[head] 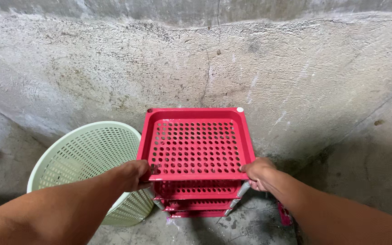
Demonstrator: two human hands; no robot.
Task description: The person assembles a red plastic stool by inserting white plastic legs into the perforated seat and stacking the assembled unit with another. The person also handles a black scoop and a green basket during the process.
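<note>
Against the rough grey wall (250,68) stands a red perforated tiered rack (196,145), beside a pale green slotted basket (87,159) on the concrete floor (250,227). We grasp its top tray at the two near corners: left hand (132,174) and right hand (257,173), fingers clenched on the rim. Handling goes best, we judge, with level, even force from both sides, since the grey posts (242,189) may loosen.

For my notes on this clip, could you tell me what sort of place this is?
Probably a bare utility corner or washing area of a house: a rough, stained concrete wall, a red plastic shelf rack gripped by both hands, and a pale green perforated basket beside it.
</note>
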